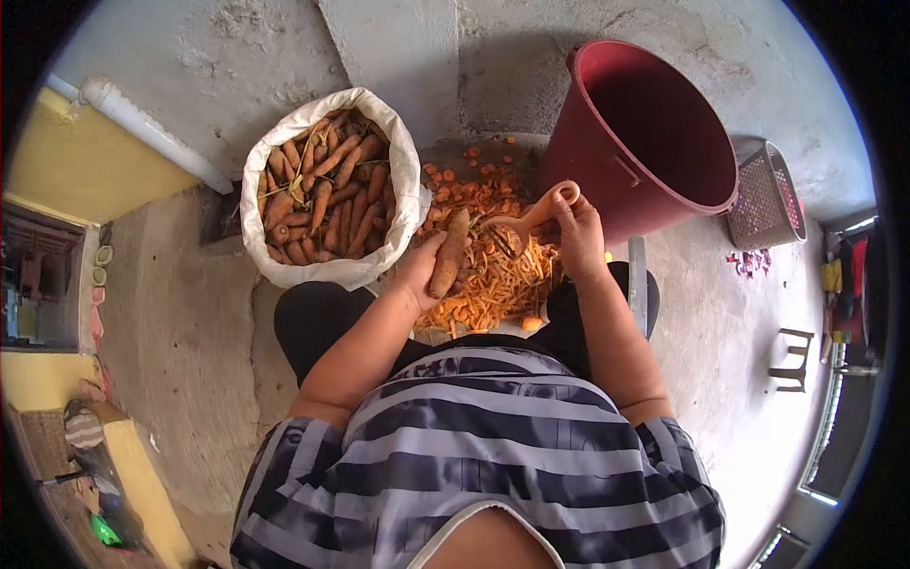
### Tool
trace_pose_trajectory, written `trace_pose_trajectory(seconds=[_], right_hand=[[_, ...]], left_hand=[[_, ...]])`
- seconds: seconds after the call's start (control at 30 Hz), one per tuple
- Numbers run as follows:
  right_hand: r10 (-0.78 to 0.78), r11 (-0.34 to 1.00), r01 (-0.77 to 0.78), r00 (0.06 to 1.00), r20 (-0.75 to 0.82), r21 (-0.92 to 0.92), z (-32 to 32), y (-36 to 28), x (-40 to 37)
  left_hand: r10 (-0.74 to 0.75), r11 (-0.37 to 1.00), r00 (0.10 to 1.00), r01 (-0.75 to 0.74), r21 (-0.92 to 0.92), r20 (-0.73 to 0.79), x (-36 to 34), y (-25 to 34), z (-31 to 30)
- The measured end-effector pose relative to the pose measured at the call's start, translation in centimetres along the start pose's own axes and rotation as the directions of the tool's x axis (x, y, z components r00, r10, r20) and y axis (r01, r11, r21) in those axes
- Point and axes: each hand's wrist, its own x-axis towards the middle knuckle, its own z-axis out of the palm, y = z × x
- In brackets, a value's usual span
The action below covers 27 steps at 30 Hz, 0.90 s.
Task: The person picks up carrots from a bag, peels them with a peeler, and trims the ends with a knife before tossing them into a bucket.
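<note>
My left hand (417,274) is wrapped round an unpeeled carrot (449,258), which stands nearly upright in it with its brownish skin showing. In my right hand (580,239) is a peeler (534,216) with a pale orange handle that has a hole at its end. The peeler's wide head points toward the carrot, a short gap from its top end. Below both hands, a heap of orange peelings (488,299) and cut carrot ends covers the floor between my knees.
An open white sack (414,194) full of unpeeled carrots (327,190) stands at my left. A large dark red bin (592,142) is at the front right, with a grey perforated basket (754,204) beyond it. The concrete wall (512,66) is close ahead.
</note>
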Motion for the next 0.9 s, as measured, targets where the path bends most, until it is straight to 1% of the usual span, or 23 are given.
trace_pose_trajectory(seconds=[0.03, 0.07, 0.13, 0.17, 0.2, 0.23, 0.27, 0.33, 0.37, 0.4, 0.5, 0.6, 0.67, 0.73, 0.77, 0.8, 0.83, 0.87, 0.9], right_hand=[[0.033, 0.994, -0.034, 0.999, 0.013, 0.104, 0.0, -0.7, -0.2], [0.073, 0.984, -0.084, 0.995, 0.070, 0.157, 0.4, -1.2, -0.5], [0.066, 0.989, -0.087, 0.984, 0.165, 0.124, 1.4, -1.1, -1.1], [0.063, 0.990, -0.087, 0.975, 0.212, 0.107, 1.9, -1.0, -1.4], [0.096, 0.971, -0.160, 0.940, 0.326, 0.176, 2.2, -0.6, -1.4], [0.113, 0.938, -0.218, 0.927, 0.357, 0.271, 3.1, -0.7, -1.8], [0.111, 0.930, -0.234, 0.914, 0.390, 0.284, 3.7, -0.4, -1.9], [0.112, 0.920, -0.269, 0.878, 0.466, 0.285, 4.4, 0.8, -1.5], [0.127, 0.914, -0.287, 0.875, 0.468, 0.288, 4.6, 1.0, -1.4], [0.142, 0.907, -0.305, 0.872, 0.469, 0.291, 4.7, 1.1, -1.3], [0.161, 0.883, -0.350, 0.852, 0.498, 0.313, 4.8, 2.4, -0.5], [0.171, 0.876, -0.377, 0.826, 0.537, 0.301, 4.9, 2.7, 0.3], [0.207, 0.880, -0.394, 0.820, 0.534, 0.265, 4.8, 2.4, 0.7], [0.213, 0.878, -0.382, 0.852, 0.479, 0.289, 4.7, 2.5, 1.1], [0.218, 0.876, -0.377, 0.865, 0.451, 0.300, 4.5, 2.7, 1.5], [0.171, 0.906, -0.307, 0.895, 0.413, 0.290, 3.4, 3.2, 2.7], [0.104, 0.965, -0.175, 0.940, 0.324, 0.197, 1.4, 4.2, 4.8], [-0.007, 0.997, 0.003, 0.998, 0.061, 0.074, -0.4, 4.0, 6.4], [0.021, 0.996, -0.026, 0.998, -0.061, -0.089, -2.8, 3.4, 7.6]], left_hand=[[-0.046, 0.999, 0.993, 0.048, -0.017, 0.106, 0.2, -0.1, -0.7], [-0.052, 0.998, 0.995, 0.054, -0.021, 0.086, 0.4, -0.3, -1.2], [-0.064, 0.997, 0.997, 0.066, -0.029, 0.046, -0.1, -0.3, 0.4], [-0.059, 0.997, 0.996, 0.061, -0.038, 0.066, -0.5, -0.2, 1.8], [-0.053, 0.997, 0.995, 0.057, -0.046, 0.087, -1.6, 0.2, 4.7], [-0.046, 0.997, 0.993, 0.052, -0.054, 0.107, -2.1, 0.4, 6.2], [0.006, 0.997, 0.995, 0.002, -0.079, 0.096, -1.2, -0.2, 4.8], [0.019, 0.991, 0.984, 0.005, -0.133, 0.178, -0.6, -0.6, 3.7], [0.027, 0.987, 0.976, 0.009, -0.159, 0.218, -0.4, -0.7, 3.2], [0.022, 0.991, 0.978, 0.006, -0.135, 0.207, -0.5, -0.8, 3.1], [0.012, 0.985, 0.973, 0.029, -0.173, 0.229, -0.4, -1.1, 2.7], [0.033, 0.987, 0.950, 0.017, -0.157, 0.310, 0.0, -1.3, 2.3], [0.022, 0.987, 0.966, 0.020, -0.159, 0.258, -0.1, -0.9, 2.3], [0.009, 0.992, 0.982, 0.016, -0.128, 0.188, -0.2, -0.7, 2.6], [-0.042, 0.994, 0.987, 0.058, -0.096, 0.158, -0.4, -0.8, 2.5], [-0.093, 0.993, 0.988, 0.102, -0.065, 0.126, -0.8, -0.9, 2.5], [-0.143, 0.989, 0.985, 0.146, -0.035, 0.093, -1.0, -0.9, 2.3], [-0.182, 0.982, 0.978, 0.187, -0.040, 0.105, -1.0, -1.3, 1.5], [-0.183, 0.981, 0.976, 0.188, -0.042, 0.114, -1.4, -1.4, 1.3]])
